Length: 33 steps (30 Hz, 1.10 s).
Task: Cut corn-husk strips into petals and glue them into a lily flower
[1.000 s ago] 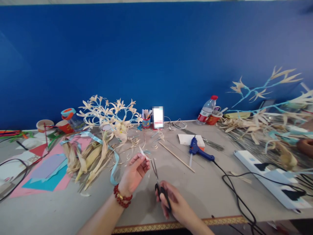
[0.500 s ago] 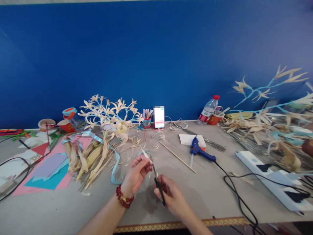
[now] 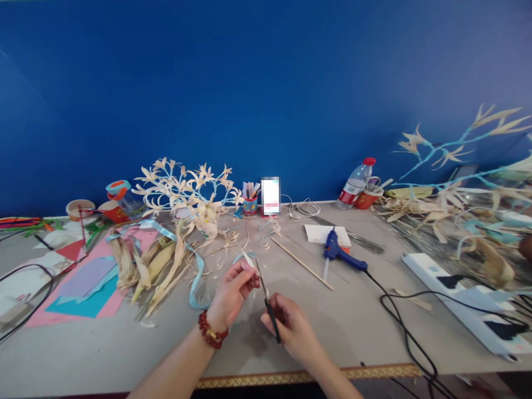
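Between the thumb and fingers of my left hand [image 3: 233,289] is a thin, pale, pointed strip [image 3: 248,257] that looks like corn husk. My right hand [image 3: 291,326] grips the black handles of a pair of scissors [image 3: 271,317]. Their blades point up and away, lying right beside the lower end of the strip at my left fingertips. Whether the blades touch the strip I cannot tell. Loose husk pieces [image 3: 166,266] lie to the left of my left hand, near a light blue ribbon [image 3: 195,285].
A blue glue gun [image 3: 343,256] rests by a white block, its cord running right toward a power strip [image 3: 457,310]. A wooden stick [image 3: 303,263] lies mid-table. Husk flowers [image 3: 187,194], a lit phone [image 3: 271,197] and a bottle [image 3: 355,185] stand at the back. Coloured paper [image 3: 78,302] is at left.
Both hands stay almost in place, still holding the strip and scissors. The view has shifted very slightly.
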### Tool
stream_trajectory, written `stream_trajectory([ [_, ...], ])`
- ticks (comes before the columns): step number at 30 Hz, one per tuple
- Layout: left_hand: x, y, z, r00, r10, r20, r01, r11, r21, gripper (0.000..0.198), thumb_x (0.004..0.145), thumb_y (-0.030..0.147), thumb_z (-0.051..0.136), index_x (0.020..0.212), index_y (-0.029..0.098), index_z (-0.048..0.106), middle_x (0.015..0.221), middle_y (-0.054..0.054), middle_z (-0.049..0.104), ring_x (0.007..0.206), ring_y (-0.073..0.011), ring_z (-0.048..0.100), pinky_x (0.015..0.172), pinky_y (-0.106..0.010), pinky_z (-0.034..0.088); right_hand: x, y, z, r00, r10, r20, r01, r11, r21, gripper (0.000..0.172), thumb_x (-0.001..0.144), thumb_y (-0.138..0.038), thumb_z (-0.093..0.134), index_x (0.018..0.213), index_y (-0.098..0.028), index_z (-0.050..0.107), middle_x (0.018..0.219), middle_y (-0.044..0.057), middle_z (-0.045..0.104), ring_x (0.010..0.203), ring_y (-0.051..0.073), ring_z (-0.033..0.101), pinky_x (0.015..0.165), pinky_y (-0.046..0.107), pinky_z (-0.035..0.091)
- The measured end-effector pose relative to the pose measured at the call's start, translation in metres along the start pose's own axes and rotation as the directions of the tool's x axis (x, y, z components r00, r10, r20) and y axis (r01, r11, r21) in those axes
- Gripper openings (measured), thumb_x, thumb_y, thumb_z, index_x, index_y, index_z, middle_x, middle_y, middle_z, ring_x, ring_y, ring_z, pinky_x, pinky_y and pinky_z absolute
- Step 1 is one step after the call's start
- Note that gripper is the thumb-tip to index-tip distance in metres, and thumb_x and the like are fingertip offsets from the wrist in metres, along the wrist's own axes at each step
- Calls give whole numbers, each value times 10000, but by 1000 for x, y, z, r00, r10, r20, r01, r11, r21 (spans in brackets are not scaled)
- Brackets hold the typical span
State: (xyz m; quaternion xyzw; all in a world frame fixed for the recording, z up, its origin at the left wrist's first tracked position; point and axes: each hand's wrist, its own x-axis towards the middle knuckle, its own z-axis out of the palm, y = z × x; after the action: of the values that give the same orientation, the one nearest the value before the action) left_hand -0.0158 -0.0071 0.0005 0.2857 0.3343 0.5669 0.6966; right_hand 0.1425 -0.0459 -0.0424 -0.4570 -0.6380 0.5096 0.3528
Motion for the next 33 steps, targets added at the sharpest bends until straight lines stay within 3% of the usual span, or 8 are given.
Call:
stream_trajectory([
  [11,-3,4,1,999,30,40,-36,988,149,143,758,258,721,701,170,625,690,10,588,633,-104,540,652,-230,446,-3,2,-5,999,-10,-52,7,997,-71,434,795,-513,611,623,-213,348,564,-64,326,544,99,292,503,224,237],
  [18,-8,7,1,979,144,142,-193,878,438,156,827,303,637,747,170,643,712,-18,602,693,-144,559,707,-254,442,-12,-11,-23,986,66,152,-82,991,103,510,764,-673,564,668,-210,374,591,-54,367,545,96,317,495,222,242],
  [23,-9,7,1,962,157,225,-258,795,549,185,844,311,602,731,166,587,696,-7,566,673,-142,537,678,-256,426,-12,-12,-24,985,68,160,-92,985,147,544,718,-701,609,676,-205,387,601,-54,370,551,93,311,498,222,237],
  [33,-7,2,-4,955,137,263,-265,791,551,151,849,263,575,730,171,556,687,-3,562,665,-140,537,668,-262,423,-9,-11,-19,991,64,117,-76,991,106,531,738,-686,601,656,-209,382,568,-50,391,524,93,330,485,226,235],
])
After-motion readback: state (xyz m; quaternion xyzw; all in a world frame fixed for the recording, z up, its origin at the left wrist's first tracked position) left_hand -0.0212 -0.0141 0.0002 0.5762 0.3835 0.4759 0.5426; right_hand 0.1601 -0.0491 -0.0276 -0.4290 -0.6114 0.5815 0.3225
